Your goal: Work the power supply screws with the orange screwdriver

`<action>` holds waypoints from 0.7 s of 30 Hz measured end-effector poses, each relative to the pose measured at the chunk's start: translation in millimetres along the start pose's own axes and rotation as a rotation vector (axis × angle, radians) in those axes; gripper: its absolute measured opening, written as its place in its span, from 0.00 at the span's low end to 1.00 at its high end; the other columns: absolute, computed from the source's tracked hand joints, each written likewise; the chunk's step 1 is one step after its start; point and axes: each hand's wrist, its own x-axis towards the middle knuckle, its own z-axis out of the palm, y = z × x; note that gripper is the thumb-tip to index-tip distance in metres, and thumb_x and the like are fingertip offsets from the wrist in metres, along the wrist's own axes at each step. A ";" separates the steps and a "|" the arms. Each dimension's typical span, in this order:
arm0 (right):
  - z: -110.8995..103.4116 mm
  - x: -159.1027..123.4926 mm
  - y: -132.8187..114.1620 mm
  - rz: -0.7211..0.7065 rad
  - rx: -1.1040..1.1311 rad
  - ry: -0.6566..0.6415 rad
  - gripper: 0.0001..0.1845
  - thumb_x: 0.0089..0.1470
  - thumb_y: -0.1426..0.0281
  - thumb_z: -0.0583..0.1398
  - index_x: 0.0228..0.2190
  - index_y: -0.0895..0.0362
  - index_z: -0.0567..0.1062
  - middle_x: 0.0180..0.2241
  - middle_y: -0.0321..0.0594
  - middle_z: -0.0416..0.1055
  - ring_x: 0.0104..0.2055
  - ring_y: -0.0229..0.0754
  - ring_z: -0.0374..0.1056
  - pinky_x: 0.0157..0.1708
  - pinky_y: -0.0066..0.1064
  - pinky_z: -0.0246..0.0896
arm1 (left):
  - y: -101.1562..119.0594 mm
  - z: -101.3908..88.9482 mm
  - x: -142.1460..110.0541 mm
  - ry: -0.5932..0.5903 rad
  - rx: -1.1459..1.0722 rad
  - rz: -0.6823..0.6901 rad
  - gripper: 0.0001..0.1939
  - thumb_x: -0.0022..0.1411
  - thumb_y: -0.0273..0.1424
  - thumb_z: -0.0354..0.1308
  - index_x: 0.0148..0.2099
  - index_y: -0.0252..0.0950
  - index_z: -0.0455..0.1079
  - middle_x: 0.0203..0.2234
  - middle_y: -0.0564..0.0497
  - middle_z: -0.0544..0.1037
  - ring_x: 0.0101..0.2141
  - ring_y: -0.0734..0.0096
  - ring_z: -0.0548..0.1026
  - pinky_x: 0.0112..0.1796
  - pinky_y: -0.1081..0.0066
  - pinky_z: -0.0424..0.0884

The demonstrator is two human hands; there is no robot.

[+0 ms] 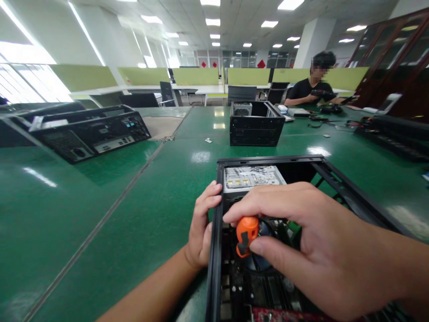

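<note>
In front of me a black computer case point(216, 250) lies open on the green table, its inside facing up. My left hand point(203, 226) rests against the outside of its left edge, fingertips touching the frame. Over the interior, my right hand point(315, 241) grips the orange and black handle of a screwdriver point(247, 235) between thumb and fingers. The handle points up toward me; its shaft and tip are hidden. Beneath it sits a round fan point(263, 264), partly covered. A power supply point(251, 176) with a pale label fills the far left corner. A red circuit board point(278, 315) shows at the bottom.
Another open computer case point(256, 125) stands farther back on the green table point(150, 201). More cases point(100, 134) lie at the left. A person point(313, 85) in a dark shirt handles a device at the back right. Cables point(325, 123) and a dark case point(395, 136) lie at the right.
</note>
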 end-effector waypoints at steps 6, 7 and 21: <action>-9.6 -10.8 10.9 0.053 -0.020 0.117 0.15 0.65 0.77 0.68 0.45 0.51 0.95 0.47 0.41 0.98 0.47 0.50 0.95 0.47 0.34 0.89 | -0.8 -2.6 -6.5 -0.001 0.016 -0.049 0.25 0.93 0.43 0.64 0.84 0.51 0.77 0.80 0.45 0.85 0.84 0.43 0.81 0.83 0.38 0.80; -11.4 -13.5 14.3 0.074 -0.025 0.161 0.16 0.64 0.76 0.67 0.44 0.51 0.95 0.44 0.41 0.97 0.43 0.50 0.93 0.40 0.32 0.86 | -1.9 -3.4 -7.8 0.000 0.023 -0.055 0.25 0.93 0.43 0.64 0.83 0.51 0.77 0.80 0.44 0.85 0.83 0.42 0.81 0.83 0.36 0.80; -11.1 -22.9 22.1 0.031 -0.026 0.068 0.14 0.54 0.78 0.64 0.39 0.53 0.87 0.32 0.32 0.86 0.29 0.37 0.75 0.35 0.29 0.73 | -3.8 -1.7 -5.3 0.004 0.034 -0.050 0.25 0.92 0.40 0.65 0.84 0.51 0.77 0.79 0.43 0.86 0.84 0.45 0.81 0.83 0.39 0.81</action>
